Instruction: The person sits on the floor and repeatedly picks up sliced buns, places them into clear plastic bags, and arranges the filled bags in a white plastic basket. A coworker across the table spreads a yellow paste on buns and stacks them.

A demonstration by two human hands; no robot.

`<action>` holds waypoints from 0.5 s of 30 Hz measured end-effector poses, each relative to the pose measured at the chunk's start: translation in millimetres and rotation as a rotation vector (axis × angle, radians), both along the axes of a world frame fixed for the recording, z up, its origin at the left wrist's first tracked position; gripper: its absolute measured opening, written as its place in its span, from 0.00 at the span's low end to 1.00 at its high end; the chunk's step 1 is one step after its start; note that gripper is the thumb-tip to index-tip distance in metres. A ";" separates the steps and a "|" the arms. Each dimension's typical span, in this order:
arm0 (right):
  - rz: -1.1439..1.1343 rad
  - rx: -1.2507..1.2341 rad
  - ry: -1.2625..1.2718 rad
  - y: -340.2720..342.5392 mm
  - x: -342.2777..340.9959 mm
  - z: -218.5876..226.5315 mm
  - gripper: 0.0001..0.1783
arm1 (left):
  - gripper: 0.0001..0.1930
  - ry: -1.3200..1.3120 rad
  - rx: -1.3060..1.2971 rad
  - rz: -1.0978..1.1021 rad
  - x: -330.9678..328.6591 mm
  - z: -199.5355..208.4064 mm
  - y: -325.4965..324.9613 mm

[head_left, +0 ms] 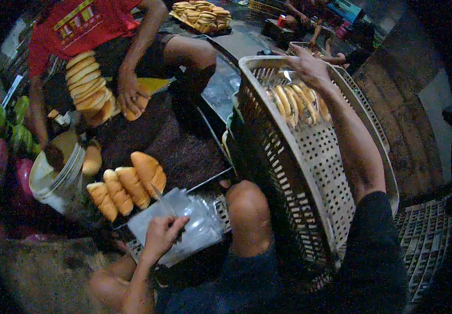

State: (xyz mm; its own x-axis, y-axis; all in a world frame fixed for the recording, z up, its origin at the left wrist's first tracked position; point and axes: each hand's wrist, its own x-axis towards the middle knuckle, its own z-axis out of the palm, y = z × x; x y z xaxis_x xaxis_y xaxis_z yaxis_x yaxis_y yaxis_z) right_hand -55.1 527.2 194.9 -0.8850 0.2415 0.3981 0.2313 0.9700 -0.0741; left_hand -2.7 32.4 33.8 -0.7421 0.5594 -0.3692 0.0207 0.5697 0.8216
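My left hand (163, 238) is closed above a stack of clear plastic bags (197, 222) in front of my knees. A thin, pointed, blade-like strip (164, 201) runs from its fingers toward the bread; I cannot tell whether it is a knife. Several golden bread rolls (133, 187) lie in a row just beyond the bags. My right arm stretches over the pale plastic crate (317, 180). At the crate's far end, my right hand (309, 68) has its fingers extended above several filled rolls in clear wrapping (296, 103). It seems to grip none of them.
Across from me, a person in a red shirt (87, 26) handles a column of buns (85, 83) and reaches into a pale bucket (58, 167). A dark brown surface (163, 136) lies between us. Farther back are a bread-laden tray (201, 17) and other people (309, 21).
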 end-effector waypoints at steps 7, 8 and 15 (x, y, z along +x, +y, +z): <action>0.955 -0.459 -0.269 -338.6 37.7 -20.5 0.11 | 0.29 0.252 0.317 0.362 -22.3 38.7 -25.8; 0.871 -0.750 -0.144 -355.3 45.6 -24.2 0.08 | 0.33 -0.337 0.379 0.383 -25.1 45.0 -34.0; 0.196 -1.808 0.054 -376.7 108.5 -64.3 0.15 | 0.10 -0.010 1.270 0.867 -27.9 65.5 -62.6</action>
